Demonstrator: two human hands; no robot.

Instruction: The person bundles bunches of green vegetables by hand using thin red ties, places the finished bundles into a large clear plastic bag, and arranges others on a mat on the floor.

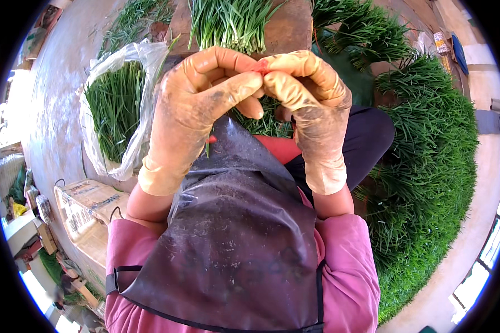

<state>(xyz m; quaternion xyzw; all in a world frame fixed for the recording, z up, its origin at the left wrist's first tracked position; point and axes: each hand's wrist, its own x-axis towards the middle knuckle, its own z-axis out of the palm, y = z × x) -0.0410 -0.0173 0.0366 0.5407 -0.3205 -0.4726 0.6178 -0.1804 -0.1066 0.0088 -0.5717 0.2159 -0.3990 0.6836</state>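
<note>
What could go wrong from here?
1. The small red item is pinched between the gloved fingertips of the left hand and right hand; it might slip or drop.
2. The green bunch on the wooden board shows no tie; a bump could scatter it.
3. The plastic bag gapes open; if knocked, stalks may spill.

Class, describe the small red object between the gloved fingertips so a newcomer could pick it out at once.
Find the broad, dark plastic apron at lower centre. Above it, the left hand and right hand, in stained cream rubber gloves, meet at their fingertips. Pinched there is the small red object, set apart by its bright colour against the cream rubber.
</note>
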